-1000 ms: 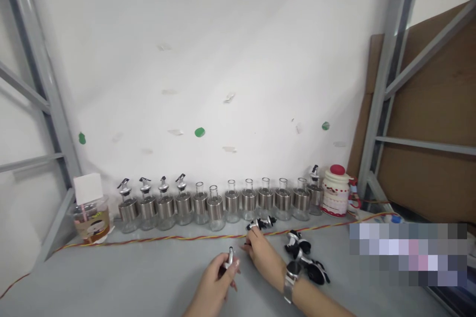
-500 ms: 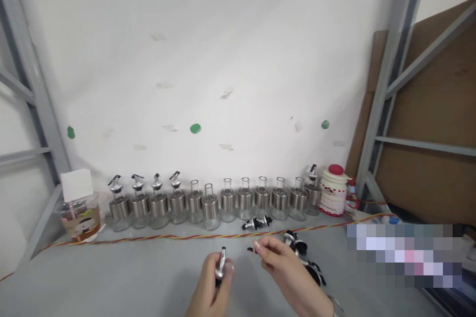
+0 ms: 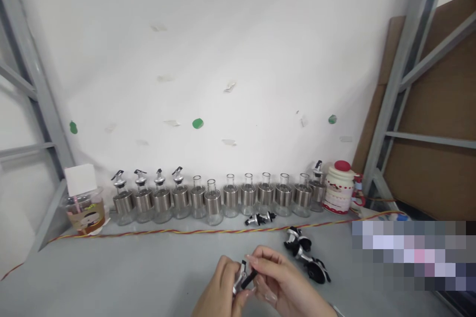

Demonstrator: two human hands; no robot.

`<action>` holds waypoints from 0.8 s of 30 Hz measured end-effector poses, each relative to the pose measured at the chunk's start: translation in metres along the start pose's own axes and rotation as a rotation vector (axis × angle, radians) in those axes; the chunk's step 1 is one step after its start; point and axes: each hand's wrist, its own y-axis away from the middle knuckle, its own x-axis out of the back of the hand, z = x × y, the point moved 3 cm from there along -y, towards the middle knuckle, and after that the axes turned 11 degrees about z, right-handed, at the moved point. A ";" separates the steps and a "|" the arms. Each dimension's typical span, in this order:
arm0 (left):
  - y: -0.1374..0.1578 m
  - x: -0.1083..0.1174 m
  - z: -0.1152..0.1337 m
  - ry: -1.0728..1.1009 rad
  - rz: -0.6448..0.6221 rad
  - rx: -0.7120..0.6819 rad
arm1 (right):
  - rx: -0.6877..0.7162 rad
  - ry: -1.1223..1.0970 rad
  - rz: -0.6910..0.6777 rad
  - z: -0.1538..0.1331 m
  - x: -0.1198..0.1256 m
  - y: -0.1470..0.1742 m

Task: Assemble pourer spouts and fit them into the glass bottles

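Note:
At the lower middle, my left hand (image 3: 218,291) is closed around a silver bottle pourer (image 3: 240,277), whose base is hidden by the fingers. My right hand (image 3: 282,280) pinches a small black lever (image 3: 249,279) between thumb and fingers, right against the pourer. Whether the two parts are joined cannot be made out. Beyond my hands, two more pourers (image 3: 260,219) lie on the grey table. To the right of my right hand lies a cluster of black and silver pourers (image 3: 303,252).
A row of glass bottles with steel sleeves (image 3: 213,202) lines the wall; several carry pourers, others have open necks. A twisted red-yellow wire (image 3: 178,231) crosses the table. A plastic cup (image 3: 89,213) stands left, a cream jar with red lid (image 3: 337,190) right.
My right hand has moved left and brought the black lever up to the pourer. My left hand has shifted slightly right and down, so both hands now meet.

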 end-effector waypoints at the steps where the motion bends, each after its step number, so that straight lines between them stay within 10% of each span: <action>1: 0.000 -0.001 -0.001 -0.013 -0.006 0.002 | 0.002 0.008 0.005 0.001 0.000 0.000; 24: -0.002 0.006 0.015 -0.111 -0.065 0.042 | -0.172 -0.186 0.112 0.014 0.006 -0.001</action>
